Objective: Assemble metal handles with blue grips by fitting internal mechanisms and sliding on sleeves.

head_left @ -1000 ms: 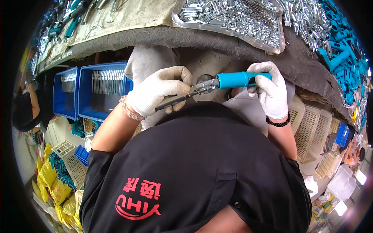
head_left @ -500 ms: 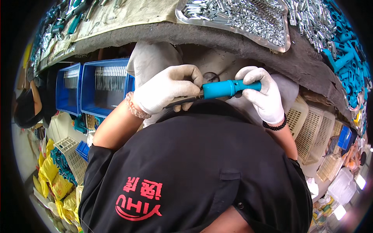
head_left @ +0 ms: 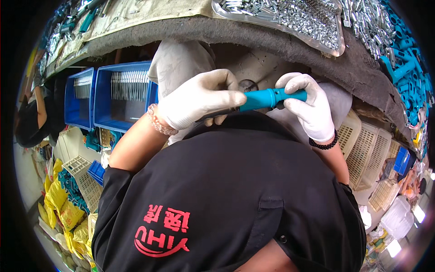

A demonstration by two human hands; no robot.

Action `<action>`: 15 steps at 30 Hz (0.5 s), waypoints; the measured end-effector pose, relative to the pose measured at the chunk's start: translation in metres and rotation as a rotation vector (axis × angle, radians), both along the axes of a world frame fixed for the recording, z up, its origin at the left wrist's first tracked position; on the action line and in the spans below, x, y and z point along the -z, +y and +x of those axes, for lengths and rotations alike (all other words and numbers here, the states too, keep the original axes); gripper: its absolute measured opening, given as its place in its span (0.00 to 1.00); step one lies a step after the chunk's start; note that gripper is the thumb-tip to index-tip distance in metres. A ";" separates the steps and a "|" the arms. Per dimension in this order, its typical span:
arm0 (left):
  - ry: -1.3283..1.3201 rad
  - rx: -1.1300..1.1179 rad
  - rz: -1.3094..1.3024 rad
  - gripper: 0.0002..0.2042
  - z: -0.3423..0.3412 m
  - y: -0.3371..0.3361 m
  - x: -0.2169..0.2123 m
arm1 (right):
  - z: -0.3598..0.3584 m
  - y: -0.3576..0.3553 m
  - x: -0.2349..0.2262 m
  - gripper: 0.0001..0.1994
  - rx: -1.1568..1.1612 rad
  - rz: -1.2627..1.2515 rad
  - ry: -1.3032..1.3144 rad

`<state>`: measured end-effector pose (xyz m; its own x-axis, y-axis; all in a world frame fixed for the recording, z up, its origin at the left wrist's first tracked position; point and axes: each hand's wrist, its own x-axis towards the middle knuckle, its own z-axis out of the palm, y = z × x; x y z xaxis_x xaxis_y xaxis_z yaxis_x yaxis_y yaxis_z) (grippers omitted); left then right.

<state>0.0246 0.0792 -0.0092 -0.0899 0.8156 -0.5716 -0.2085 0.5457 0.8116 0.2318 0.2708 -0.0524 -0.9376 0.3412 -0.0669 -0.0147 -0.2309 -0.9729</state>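
Note:
A teal cylindrical tool body (head_left: 257,99), with a raised ring and a narrower right end, is held level in front of my body. My gloved right hand (head_left: 311,109) grips that narrow end between thumb and fingers. At the wider left end, the thumb of my gloved left hand (head_left: 197,99) lies against the tube's rim. A dark, flat, elongated piece is held in my left hand, largely covered by the palm, its tip meeting the tube. Whether that tip sits inside the tube cannot be seen.
Ahead, a cloth-covered bench bears a clear tray (head_left: 333,51) of small metal parts. Loose metal pieces and teal housings (head_left: 408,72) lie to its right. Blue bins (head_left: 122,115) with thin metal strips stand left. Cream plastic baskets (head_left: 369,156) are at right; another person's arm (head_left: 41,106) shows far left.
My left thumb has slid right, onto the tube's wide end, covering the dark piece's tip more. The tube and both hands have shifted slightly right.

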 end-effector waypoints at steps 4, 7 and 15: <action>-0.023 -0.006 0.080 0.20 0.006 0.000 0.004 | -0.007 -0.004 -0.007 0.13 0.026 0.164 -0.094; 0.107 0.106 -0.039 0.23 0.004 0.003 0.001 | -0.014 -0.001 -0.010 0.12 0.018 0.498 -0.053; 0.300 0.173 0.069 0.16 0.015 0.003 0.012 | -0.041 -0.023 -0.027 0.13 -0.273 1.536 -0.118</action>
<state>0.0394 0.0822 -0.0213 -0.1027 0.8690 -0.4841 0.1351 0.4943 0.8587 0.1910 0.2483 -0.0255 -0.9949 -0.0240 0.0978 -0.0491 0.9636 -0.2628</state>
